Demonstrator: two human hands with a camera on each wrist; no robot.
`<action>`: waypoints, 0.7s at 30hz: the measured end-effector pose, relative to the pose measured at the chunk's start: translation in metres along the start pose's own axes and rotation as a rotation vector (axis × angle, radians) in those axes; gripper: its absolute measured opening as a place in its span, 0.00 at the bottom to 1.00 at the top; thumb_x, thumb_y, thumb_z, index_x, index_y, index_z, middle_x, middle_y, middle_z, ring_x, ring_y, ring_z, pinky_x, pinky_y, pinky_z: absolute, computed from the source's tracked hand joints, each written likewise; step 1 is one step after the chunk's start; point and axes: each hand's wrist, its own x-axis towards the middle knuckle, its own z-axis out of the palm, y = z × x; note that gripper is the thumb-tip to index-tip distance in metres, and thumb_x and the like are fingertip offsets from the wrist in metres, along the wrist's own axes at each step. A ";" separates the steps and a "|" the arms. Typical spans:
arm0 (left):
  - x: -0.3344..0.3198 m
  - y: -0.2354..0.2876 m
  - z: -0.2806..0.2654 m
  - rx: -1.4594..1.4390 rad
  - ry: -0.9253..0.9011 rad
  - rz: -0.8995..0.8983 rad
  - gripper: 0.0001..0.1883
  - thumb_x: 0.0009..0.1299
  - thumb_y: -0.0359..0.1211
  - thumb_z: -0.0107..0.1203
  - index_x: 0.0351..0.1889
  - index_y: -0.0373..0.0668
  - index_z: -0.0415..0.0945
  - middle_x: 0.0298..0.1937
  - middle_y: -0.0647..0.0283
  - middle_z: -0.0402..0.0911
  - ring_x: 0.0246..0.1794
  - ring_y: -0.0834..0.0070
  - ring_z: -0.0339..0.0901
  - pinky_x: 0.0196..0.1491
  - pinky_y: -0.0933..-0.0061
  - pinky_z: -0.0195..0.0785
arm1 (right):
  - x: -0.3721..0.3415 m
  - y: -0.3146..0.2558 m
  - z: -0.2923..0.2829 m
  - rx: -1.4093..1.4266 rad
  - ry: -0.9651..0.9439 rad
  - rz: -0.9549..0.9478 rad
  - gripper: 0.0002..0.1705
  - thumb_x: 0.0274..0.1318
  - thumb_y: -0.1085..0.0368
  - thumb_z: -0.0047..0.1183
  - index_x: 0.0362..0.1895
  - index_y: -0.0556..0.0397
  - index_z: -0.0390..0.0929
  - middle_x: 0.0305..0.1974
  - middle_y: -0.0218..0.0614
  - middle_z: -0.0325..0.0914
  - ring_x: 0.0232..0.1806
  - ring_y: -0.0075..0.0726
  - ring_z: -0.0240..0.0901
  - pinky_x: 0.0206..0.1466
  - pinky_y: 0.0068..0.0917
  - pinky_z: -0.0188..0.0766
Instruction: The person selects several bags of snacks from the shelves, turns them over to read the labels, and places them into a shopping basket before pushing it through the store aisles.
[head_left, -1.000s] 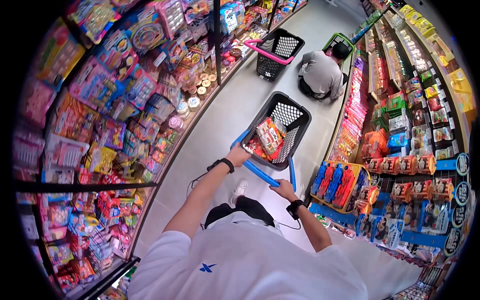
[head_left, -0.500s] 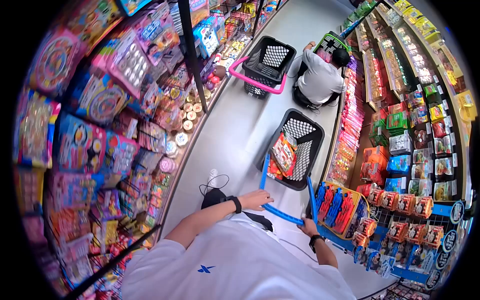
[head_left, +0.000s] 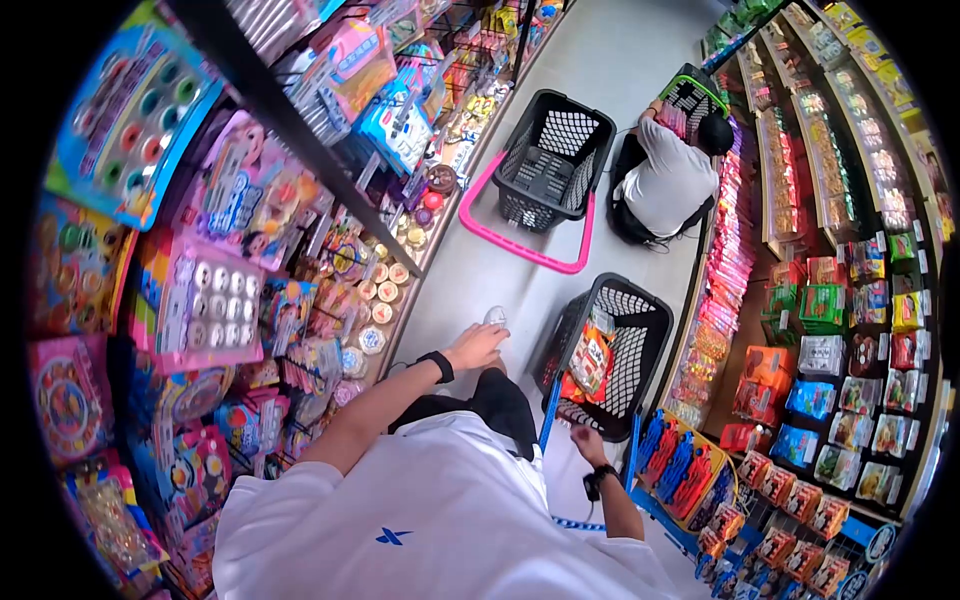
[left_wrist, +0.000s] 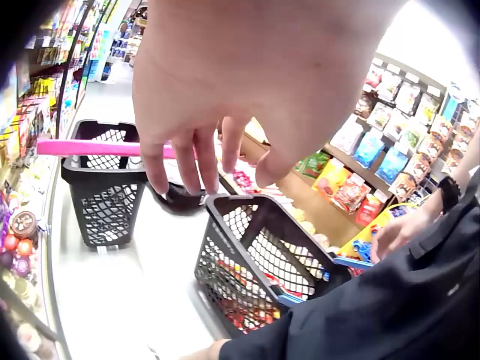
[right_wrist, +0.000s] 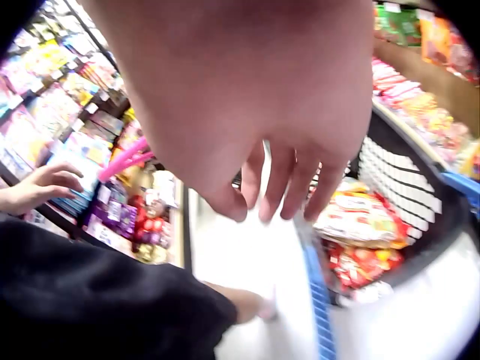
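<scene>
My left hand (head_left: 477, 348) hangs in the air, empty, between the left shelves and a black mesh basket (head_left: 640, 350). In the left wrist view, its fingers point loosely downward. Packaged snacks (head_left: 593, 362) lie inside this basket, whose blue handle (right_wrist: 319, 300) slopes down toward my body. Over the handle's loop hovers my right hand (head_left: 588, 440), fingers loosely bent and holding nothing. Just beyond my left hand stands a second black basket (head_left: 520, 205), with no goods showing in it. Its pink handle (head_left: 525, 258) is tipped toward me.
Farther up the aisle a person (head_left: 670, 180) in a grey top crouches beside a green-handled basket (head_left: 690, 92). Toy and candy packs (head_left: 210, 305) fill the left shelves. Snack bags (head_left: 820, 305) line the right shelves, with red and blue figures (head_left: 680, 465) near my right hand.
Both hands have let go of the blue handle, which has dropped lower. My left hand has moved left, away from it. The pink-handled basket now appears nearer.
</scene>
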 end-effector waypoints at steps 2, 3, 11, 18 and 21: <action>0.045 -0.029 -0.022 0.060 0.048 -0.073 0.26 0.56 0.33 0.56 0.54 0.42 0.65 0.50 0.53 0.69 0.55 0.57 0.66 0.55 0.56 0.59 | 0.080 -0.116 -0.019 0.018 0.257 -0.314 0.19 0.47 0.69 0.57 0.45 0.58 0.72 0.41 0.43 0.76 0.43 0.39 0.75 0.47 0.31 0.72; 0.064 -0.041 -0.034 0.095 0.097 -0.093 0.28 0.54 0.32 0.57 0.55 0.42 0.65 0.51 0.52 0.68 0.56 0.57 0.65 0.56 0.56 0.59 | 0.127 -0.149 -0.021 0.023 0.309 -0.398 0.23 0.45 0.69 0.59 0.49 0.56 0.70 0.46 0.45 0.72 0.50 0.45 0.71 0.53 0.34 0.68; 0.179 -0.154 -0.078 0.458 -0.208 -0.247 0.34 0.54 0.41 0.64 0.58 0.44 0.65 0.56 0.53 0.68 0.62 0.59 0.62 0.64 0.44 0.47 | 0.361 -0.283 -0.041 -0.701 -0.115 -0.461 0.33 0.44 0.55 0.62 0.56 0.46 0.66 0.50 0.48 0.71 0.55 0.55 0.66 0.57 0.46 0.63; 0.273 -0.230 -0.144 0.274 -0.312 0.069 0.19 0.66 0.50 0.50 0.48 0.48 0.70 0.40 0.64 0.75 0.44 0.68 0.75 0.51 0.56 0.59 | 0.436 -0.342 -0.142 -0.541 -0.282 -0.379 0.18 0.48 0.50 0.56 0.40 0.45 0.75 0.29 0.43 0.80 0.37 0.51 0.77 0.38 0.47 0.71; 0.347 -0.245 -0.189 0.158 -0.226 0.098 0.19 0.68 0.50 0.47 0.44 0.46 0.70 0.39 0.62 0.74 0.45 0.67 0.74 0.46 0.59 0.59 | 0.488 -0.372 -0.200 -0.517 -0.204 -0.365 0.16 0.46 0.49 0.58 0.35 0.44 0.77 0.26 0.41 0.79 0.32 0.51 0.77 0.36 0.46 0.71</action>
